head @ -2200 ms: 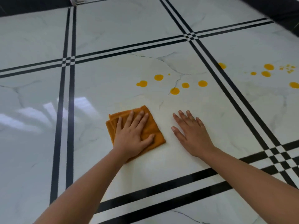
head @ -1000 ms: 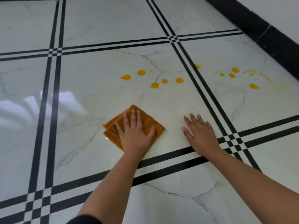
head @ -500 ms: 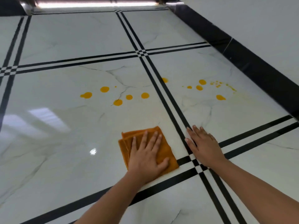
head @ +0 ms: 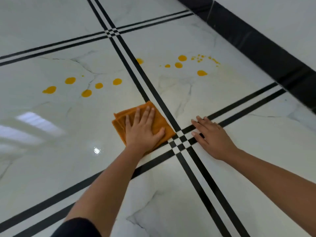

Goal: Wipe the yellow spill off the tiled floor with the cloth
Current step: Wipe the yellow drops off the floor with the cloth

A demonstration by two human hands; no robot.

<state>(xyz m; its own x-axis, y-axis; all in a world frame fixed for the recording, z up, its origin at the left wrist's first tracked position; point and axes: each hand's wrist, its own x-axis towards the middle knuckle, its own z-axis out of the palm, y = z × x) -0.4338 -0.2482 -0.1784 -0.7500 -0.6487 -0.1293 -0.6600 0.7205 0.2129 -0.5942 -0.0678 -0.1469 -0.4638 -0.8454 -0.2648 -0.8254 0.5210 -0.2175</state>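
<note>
A folded orange cloth (head: pixel 159 121) lies flat on the glossy white tiled floor (head: pixel 51 168), just left of a crossing of black lines. My left hand (head: pixel 142 132) presses down on it with fingers spread and the thumb on its right side. My right hand (head: pixel 212 135) rests flat on the floor to the right, fingers across the black lines, holding nothing. Yellow drops (head: pixel 86 93) dot the tile beyond the cloth to the left. A second group of yellow drops (head: pixel 178 65) sits on the tile to the far right. The cloth touches neither group.
Double black lines (head: pixel 181 144) cross right beside the cloth. A black skirting band (head: pixel 256 41) and a white wall (head: pixel 282 17) close off the far right. Bright light reflections (head: pixel 96 150) shine on the floor at the left.
My left hand has slid the cloth to the right, up to the line crossing. My right hand has moved right too and now lies over the lines. The view has swung toward the wall.
</note>
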